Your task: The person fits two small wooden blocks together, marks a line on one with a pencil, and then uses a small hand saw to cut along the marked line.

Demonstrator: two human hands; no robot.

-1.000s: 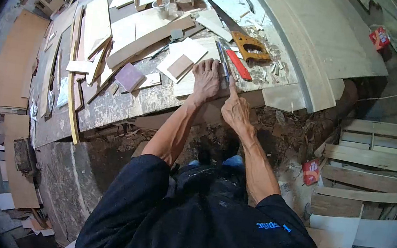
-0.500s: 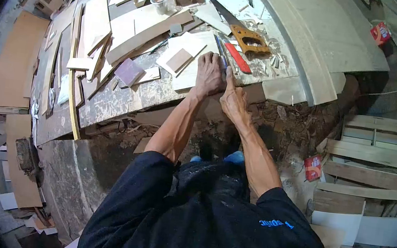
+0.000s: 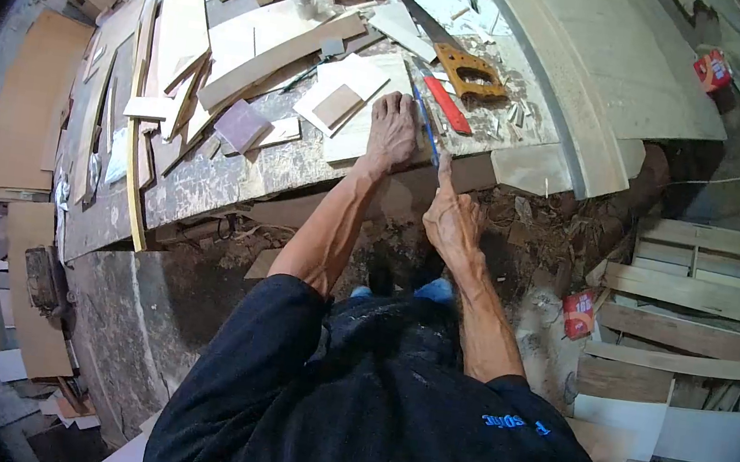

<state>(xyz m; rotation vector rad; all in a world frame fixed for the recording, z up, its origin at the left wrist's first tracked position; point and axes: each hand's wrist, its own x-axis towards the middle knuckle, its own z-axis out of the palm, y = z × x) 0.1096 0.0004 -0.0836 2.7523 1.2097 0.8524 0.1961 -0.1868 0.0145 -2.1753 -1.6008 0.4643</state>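
Note:
My left hand (image 3: 392, 130) presses down on a pale wooden board (image 3: 395, 79) at the table's front edge, palm down with its fingers laid on the surface. Just to the right, my right hand (image 3: 454, 219) is closed at the near end of a thin blue blade (image 3: 428, 129), index finger stretched along it. The blade runs beside the board's right edge, and the grip itself is partly hidden by the fingers. A small brown-faced block (image 3: 337, 107) lies on white pieces left of my left hand. Beyond the blade lies a red-handled tool (image 3: 446, 105).
A handsaw (image 3: 469, 74) with a yellow-brown handle lies behind the red tool among wood scraps. Wood strips and boards (image 3: 183, 23) cover the table's left side, near a plastic cup (image 3: 302, 3) and a purple block (image 3: 241, 127). Slatted wooden frames (image 3: 691, 289) stand on the right floor.
My right hand has drawn back toward my body and slightly right, pulling the blue blade with it. More of the blade now shows. My left hand stays on the board.

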